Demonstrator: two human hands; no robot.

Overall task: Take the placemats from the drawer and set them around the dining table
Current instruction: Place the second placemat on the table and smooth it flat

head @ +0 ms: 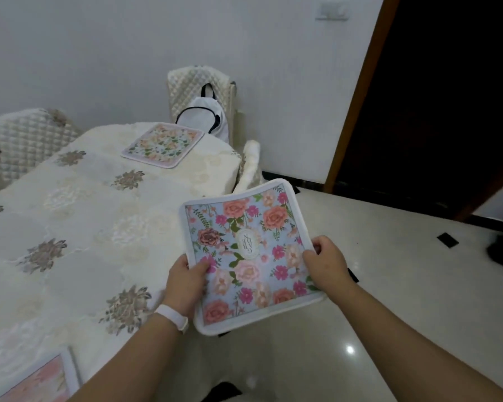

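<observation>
I hold a square floral placemat [250,250] with a white border in the air, off the right edge of the dining table [79,216]. My left hand [185,281] grips its left edge and my right hand [325,264] grips its right edge. A second floral placemat [161,145] lies flat at the table's far end. Part of a third placemat [38,378] shows at the bottom left corner, on the near end of the table.
A cream embroidered cloth covers the table. A quilted chair [204,85] with a white bag [204,114] stands at the far end, another chair [21,137] at the far left, and a third chair [249,166] beside the table's right corner. Glossy floor [389,285] lies to the right, with a dark doorway [436,91] beyond.
</observation>
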